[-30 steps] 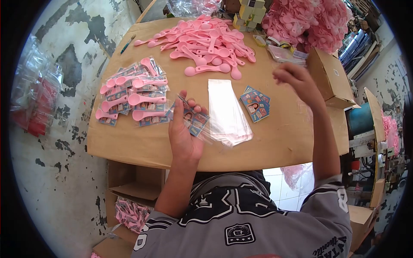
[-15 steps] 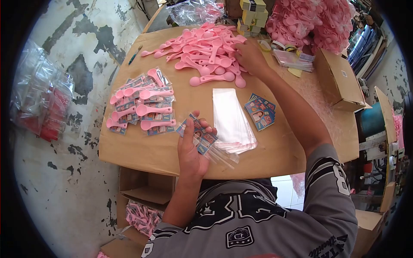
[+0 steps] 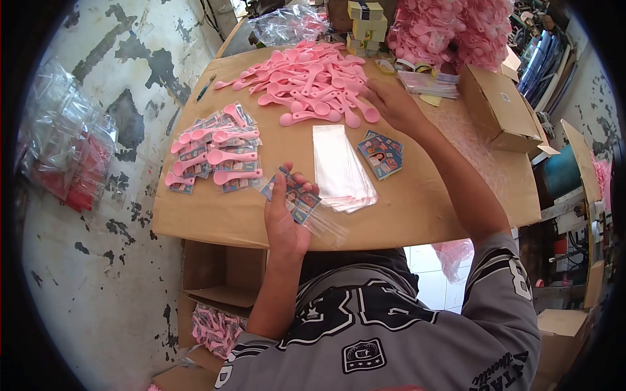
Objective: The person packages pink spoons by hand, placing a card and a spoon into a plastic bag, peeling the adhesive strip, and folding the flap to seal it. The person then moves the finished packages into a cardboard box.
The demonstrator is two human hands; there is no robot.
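Note:
My left hand (image 3: 287, 218) is closed around a clear plastic bag (image 3: 326, 225) with a printed card (image 3: 301, 201) inside it, near the table's front edge. My right hand (image 3: 391, 104) is at the right side of a heap of pink measuring spoons (image 3: 310, 78). Its fingers stretch toward the heap and look partly apart; no spoon shows clearly in them. Close below those fingertips lies one spoon's bowl (image 3: 372, 115). Between my hands are a fanned stack of clear bags (image 3: 340, 169) and a small pile of printed cards (image 3: 381, 156).
Bagged cards with pink spoons on top (image 3: 218, 153) lie at the left. A pen (image 3: 206, 87) rests near the left edge. Behind are yellow boxes (image 3: 366, 29) and large bags of pink spoons (image 3: 450, 32). A cardboard box (image 3: 499, 107) stands right.
My right hand has drawn back slightly from the spoon heap, and a spoon at its right edge now sticks out farther. My left hand still holds the bag with the card.

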